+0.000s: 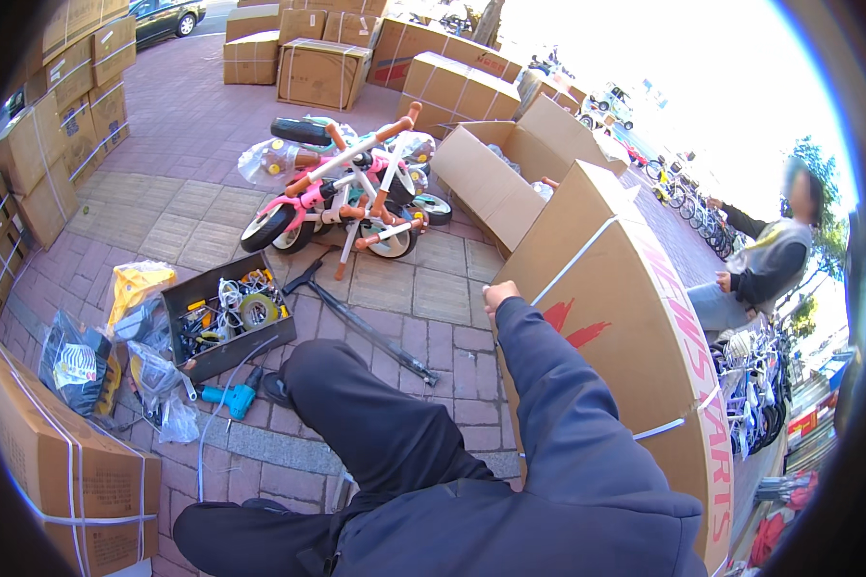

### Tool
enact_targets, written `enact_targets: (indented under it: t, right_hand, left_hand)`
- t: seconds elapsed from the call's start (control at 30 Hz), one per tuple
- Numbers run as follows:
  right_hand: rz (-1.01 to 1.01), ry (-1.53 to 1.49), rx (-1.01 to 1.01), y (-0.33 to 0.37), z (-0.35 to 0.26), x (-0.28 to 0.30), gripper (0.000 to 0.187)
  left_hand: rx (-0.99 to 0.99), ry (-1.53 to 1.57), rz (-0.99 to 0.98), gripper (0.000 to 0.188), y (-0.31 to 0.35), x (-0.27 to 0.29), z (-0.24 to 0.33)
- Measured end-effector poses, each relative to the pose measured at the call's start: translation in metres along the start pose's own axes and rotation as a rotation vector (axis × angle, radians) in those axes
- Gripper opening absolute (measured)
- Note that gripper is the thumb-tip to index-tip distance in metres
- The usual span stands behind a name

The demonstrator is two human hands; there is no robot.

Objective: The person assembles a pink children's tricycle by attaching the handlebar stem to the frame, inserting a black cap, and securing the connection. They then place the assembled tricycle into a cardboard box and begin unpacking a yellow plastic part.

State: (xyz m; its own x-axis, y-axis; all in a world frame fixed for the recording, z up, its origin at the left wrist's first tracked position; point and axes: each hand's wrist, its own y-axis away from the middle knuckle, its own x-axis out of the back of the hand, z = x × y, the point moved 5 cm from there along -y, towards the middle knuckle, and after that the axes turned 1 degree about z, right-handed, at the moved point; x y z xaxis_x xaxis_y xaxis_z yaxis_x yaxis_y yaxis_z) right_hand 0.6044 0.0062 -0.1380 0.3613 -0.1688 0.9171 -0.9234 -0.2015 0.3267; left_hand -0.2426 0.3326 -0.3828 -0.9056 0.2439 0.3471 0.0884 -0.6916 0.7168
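My right hand (498,296) is stretched forward at the edge of a large strapped cardboard carton (587,279) standing on my right. Its fingers look curled in, and what they hold, if anything, is hidden. A white packing strap (575,262) crosses the carton close to that hand and sleeve. My left hand does not show. Ahead, several small white and pink children's bikes (356,192) with brown grips lie in a heap. Behind the tall carton stands an opened carton (496,183) with plastic-wrapped parts inside.
A black toolbox (231,361) full of tools, a teal cordless drill (233,394) and a black T-shaped bar (361,322) lie on the paving. Bagged parts (77,361) are at left. Strapped cartons (67,462) surround me. Another person (765,250) is at right, near parked bikes (760,385).
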Motion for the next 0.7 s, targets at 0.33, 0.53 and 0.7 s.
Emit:
enact_targets:
  t: [0.33, 0.53, 0.7]
  right_hand:
    - [0.842, -0.463, 0.106, -0.069, -0.099, 0.200, 0.081]
    - [0.001, -0.399, 0.456, -0.068, -0.227, -0.022, 0.055]
    - [-0.502, -0.496, 0.451, 0.049, -0.307, -0.149, 0.074]
  left_hand:
    - [0.070, 0.286, 0.198, 0.050, 0.025, 0.148, -0.030]
    - [-0.198, 0.579, 0.355, 0.052, 0.115, 0.259, 0.030]
    - [-0.654, 0.343, 0.303, 0.053, 0.217, 0.237, 0.169]
